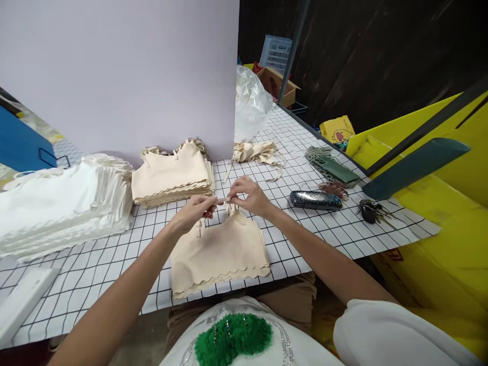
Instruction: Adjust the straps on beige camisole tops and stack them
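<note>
Beige camisole-like garments (224,249) with wavy hems lie in a thin stack at the table's front edge. Above their top edge, my left hand (195,211) is closed in a pinch on a thin pale strap. My right hand (249,195) pinches the same strap a little to the right, so a short length spans between the fingertips. Where the strap joins the garment is partly hidden by the fingers. Just behind my left hand sits a thicker stack of the same beige garments (173,178).
A tall pile of white garments (68,198) stands left. Loose beige straps (255,152) lie behind my hands. To the right are a patterned case (315,200), keys (375,211), a green phone (337,170) and a dark green tube (415,168). A pale panel (118,71) rises behind.
</note>
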`<state>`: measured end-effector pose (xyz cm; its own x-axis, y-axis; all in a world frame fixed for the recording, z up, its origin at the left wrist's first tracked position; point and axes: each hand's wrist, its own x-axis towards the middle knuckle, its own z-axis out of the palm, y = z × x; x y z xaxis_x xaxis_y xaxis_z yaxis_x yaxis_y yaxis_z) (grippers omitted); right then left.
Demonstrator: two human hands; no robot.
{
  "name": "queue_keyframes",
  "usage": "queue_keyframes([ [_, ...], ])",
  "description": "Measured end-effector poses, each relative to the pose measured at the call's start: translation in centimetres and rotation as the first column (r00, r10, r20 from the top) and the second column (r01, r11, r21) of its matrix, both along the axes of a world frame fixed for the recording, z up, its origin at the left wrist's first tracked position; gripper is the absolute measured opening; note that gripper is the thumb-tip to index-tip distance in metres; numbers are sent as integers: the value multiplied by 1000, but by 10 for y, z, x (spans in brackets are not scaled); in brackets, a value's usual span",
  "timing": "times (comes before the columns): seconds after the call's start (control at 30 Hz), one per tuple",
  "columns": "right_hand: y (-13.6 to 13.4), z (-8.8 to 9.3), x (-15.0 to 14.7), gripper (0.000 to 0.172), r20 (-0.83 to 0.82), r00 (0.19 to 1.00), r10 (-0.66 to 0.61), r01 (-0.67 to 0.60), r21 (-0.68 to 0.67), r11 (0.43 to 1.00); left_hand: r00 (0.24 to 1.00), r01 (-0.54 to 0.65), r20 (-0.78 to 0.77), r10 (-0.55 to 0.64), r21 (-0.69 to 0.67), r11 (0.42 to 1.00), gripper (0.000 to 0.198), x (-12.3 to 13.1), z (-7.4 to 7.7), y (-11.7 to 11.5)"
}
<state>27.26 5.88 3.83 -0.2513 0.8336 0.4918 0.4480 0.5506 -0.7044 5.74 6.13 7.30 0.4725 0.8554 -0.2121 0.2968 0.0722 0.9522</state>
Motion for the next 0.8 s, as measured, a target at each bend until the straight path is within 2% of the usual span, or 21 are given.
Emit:
queue_keyframes([
  [0.1, 5, -8, 3, 9, 35, 999, -24, 19, 121, 992, 999, -25, 30, 30, -173, 985, 45, -14, -5, -7],
  [0.2, 9, -19, 6, 12, 70, 996, -52, 40, 163, 986, 992, -114, 26, 123, -241, 964, 42, -27, -7, -16],
  [0.33, 9, -28, 6, 17, 65, 995, -78, 72, 89, 993, 977, -172, 80, 195, -234, 957, 41, -37, -4, -28],
  [0.43, 8, -25, 5, 26, 46, 994, -94, 95, -23, 995, 959, -242, 103, 264, -186, 952, 42, -42, -1, -30],
  [0.53, 6, -20, 6, 32, 114, 990, -80, 94, -120, 988, 938, -310, 121, 325, -131, 942, 42, -45, 6, -22],
  [0.67, 2, -17, 13, 33, 208, 978, -27, 75, -226, 971, 935, -299, 166, 314, -113, 948, 40, -37, 20, -5],
  [0.8, -1, -14, 23, 22, 154, 982, -110, 140, -200, 970, 946, -267, 168, 276, -75, 961, 41, -18, 35, 11],
])
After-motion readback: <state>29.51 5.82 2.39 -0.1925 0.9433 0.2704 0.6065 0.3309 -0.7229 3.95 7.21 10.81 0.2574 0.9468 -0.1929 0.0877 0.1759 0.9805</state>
